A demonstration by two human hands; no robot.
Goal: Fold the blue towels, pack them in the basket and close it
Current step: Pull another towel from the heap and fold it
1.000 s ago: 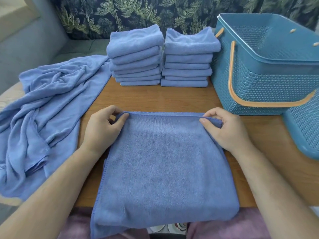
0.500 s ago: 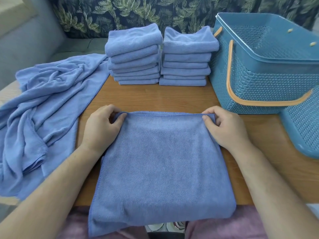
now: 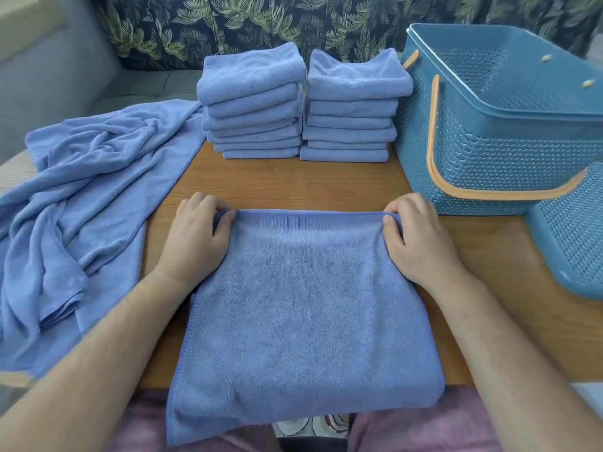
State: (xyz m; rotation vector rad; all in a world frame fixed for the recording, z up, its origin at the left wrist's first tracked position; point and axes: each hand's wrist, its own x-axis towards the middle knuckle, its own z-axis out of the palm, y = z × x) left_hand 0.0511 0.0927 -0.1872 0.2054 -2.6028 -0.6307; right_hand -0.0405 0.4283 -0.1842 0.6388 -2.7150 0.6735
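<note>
A: While both hands pinch the far corners of the towel (image 3: 303,305) at centre frame, what can slip?

B: The left hand (image 3: 195,236) and right hand (image 3: 417,243) are each closed on a corner. An uneven pull would skew the fold, and its near edge already hangs off the table (image 3: 284,184).

A: And the rest?

B: Two stacks (image 3: 303,106) wait at upper centre; the basket (image 3: 509,132) stands open at upper right, unfolded towels (image 3: 81,203) left.

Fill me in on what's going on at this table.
A person is folding blue towels. The left hand and right hand pinch the far corners of a towel lying on the table. Two folded stacks stand behind it, unfolded towels lie left, and the basket is open and empty.
</note>
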